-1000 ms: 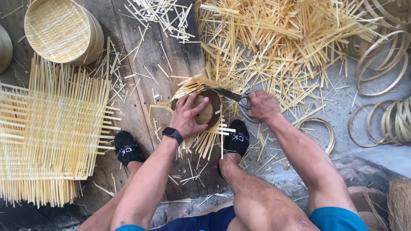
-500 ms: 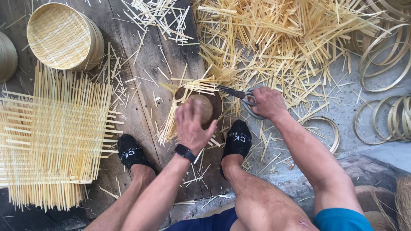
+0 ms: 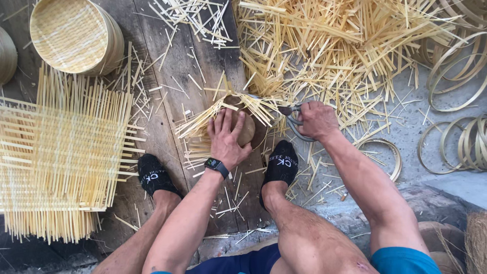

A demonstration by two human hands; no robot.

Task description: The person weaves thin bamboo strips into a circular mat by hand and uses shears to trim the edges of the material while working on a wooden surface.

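The left hand [image 3: 227, 138] has slid lower, fingers spread flat on the woven basket [image 3: 242, 126]; right hand [image 3: 315, 120] fingers grip shears [image 3: 290, 114].

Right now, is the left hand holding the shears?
No, the left hand presses flat on the small round basket; the right hand grips the shears.
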